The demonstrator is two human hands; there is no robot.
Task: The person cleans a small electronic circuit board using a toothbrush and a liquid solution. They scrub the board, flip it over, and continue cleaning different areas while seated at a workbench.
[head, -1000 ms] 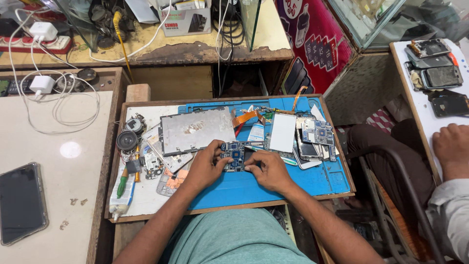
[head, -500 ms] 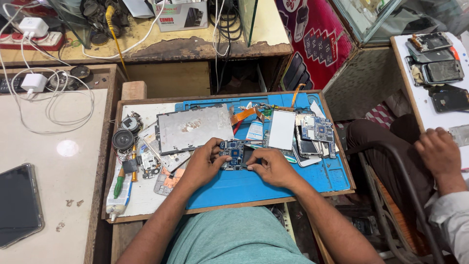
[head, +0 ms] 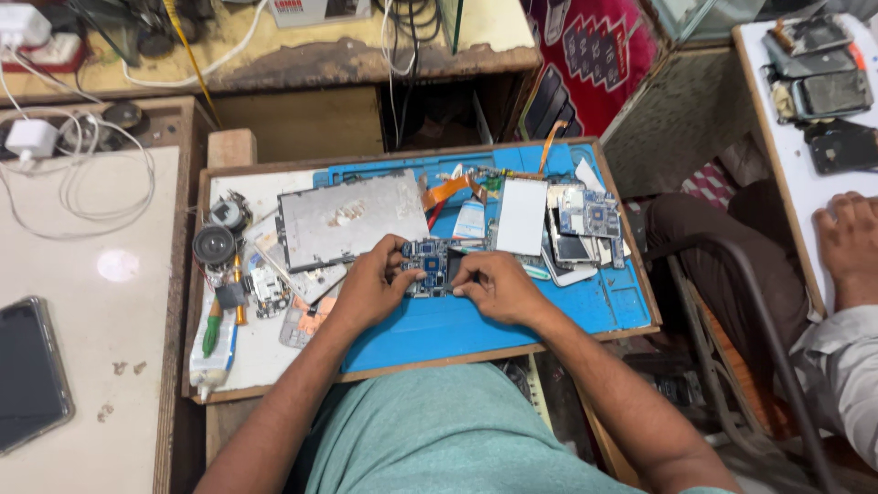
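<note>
At frame centre, the left hand (head: 370, 288) and right hand (head: 494, 285) pinch 1 blue circuit board (head: 428, 266) over the blue mat (head: 512, 316), best kept flat and steady.

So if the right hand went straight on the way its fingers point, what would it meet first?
Probably the blue circuit board: the right hand points leftward and its fingers already touch it; beyond lies the left hand.

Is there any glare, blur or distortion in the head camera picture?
Head view: a bright glare spot lies on the white table at left; the metal plate shines dully; the circuit board between both hands looks sharp; the wooden tray edges bend slightly, showing wide-lens distortion.
</note>
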